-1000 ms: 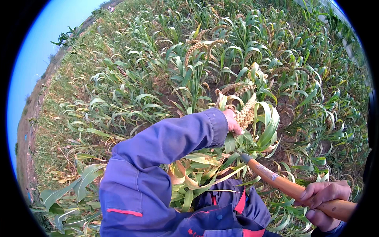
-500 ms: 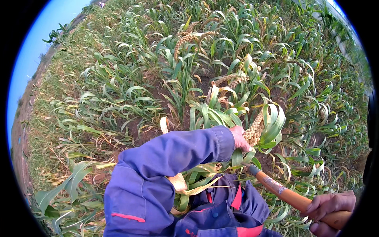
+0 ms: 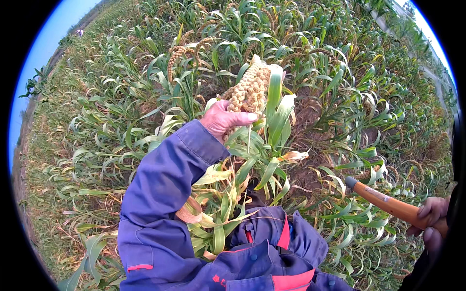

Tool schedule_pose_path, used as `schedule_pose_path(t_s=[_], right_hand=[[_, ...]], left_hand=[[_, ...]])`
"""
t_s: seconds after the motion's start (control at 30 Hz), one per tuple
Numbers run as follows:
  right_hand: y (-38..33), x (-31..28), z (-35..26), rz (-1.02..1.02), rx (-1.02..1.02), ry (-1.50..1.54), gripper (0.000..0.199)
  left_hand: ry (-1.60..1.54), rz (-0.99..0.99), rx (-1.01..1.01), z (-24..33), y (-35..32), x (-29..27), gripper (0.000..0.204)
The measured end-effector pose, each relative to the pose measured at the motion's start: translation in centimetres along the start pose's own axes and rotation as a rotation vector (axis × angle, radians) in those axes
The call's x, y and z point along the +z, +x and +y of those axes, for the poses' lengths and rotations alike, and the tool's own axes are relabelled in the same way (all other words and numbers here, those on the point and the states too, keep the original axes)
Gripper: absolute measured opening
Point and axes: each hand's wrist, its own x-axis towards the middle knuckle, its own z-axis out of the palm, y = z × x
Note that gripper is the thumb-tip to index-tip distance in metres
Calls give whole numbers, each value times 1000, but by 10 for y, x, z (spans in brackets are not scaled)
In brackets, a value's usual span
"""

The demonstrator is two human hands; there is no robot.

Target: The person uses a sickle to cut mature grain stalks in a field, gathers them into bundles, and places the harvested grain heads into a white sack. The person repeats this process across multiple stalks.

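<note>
My left hand [image 3: 224, 119] is closed around a small bunch of tan, knobbly millet heads [image 3: 252, 86], thumb across the front. The heads point upward and away from me, with a broad green leaf [image 3: 274, 89] beside them. Below the hand hangs a thin pale stalk. At the right edge my right hand [image 3: 432, 216] grips an orange-brown wooden tool handle [image 3: 386, 201]. Its grey metal end points left, apart from the millet in my left hand. I cannot make out a blade on it. Part of the right hand is cut off by the picture's dark rim.
Dense green and yellowing millet plants [image 3: 111, 111] surround me, several with drooping heads, such as the millet head [image 3: 177, 58] further off. Bare brown soil [image 3: 308, 116] shows between stalks. Cut-looking leaves [image 3: 218, 233] lie against my blue clothing. A pale strip [image 3: 437, 80] runs along the far right.
My left hand has risen and moved left, bringing the millet heads up with it. The tool's metal end, earlier close by the left hand, has drawn away to the right.
</note>
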Motion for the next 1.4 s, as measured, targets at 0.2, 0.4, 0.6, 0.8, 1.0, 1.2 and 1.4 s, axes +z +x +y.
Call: schedule_pose_path(t_s=[0.2, 0.4, 0.6, 0.8, 1.0, 1.2, 1.4], right_hand=[[19, 0, 47, 6, -270, -163, 29], [33, 22, 89, 83, -417, -140, 29], [66, 32, 99, 67, -202, 118, 29], [104, 56, 112, -45, -43, 168, 32], [139, 84, 119, -54, 216, 69, 15], [162, 95, 152, -54, 391, 134, 12], [186, 119, 157, -69, 516, 173, 12]], left_hand=[[125, -83, 549, 64, -34, -1, 41], [-104, -45, 574, 103, -61, -35, 24], [-299, 173, 339, 82, -8, -138, 33], [345, 785, 286, 46, 79, -252, 19], [1120, 941, 251, 25, 171, -371, 24], [1365, 964, 23, 27, 242, -458, 35], [1216, 921, -74, 2, 260, -489, 38]])
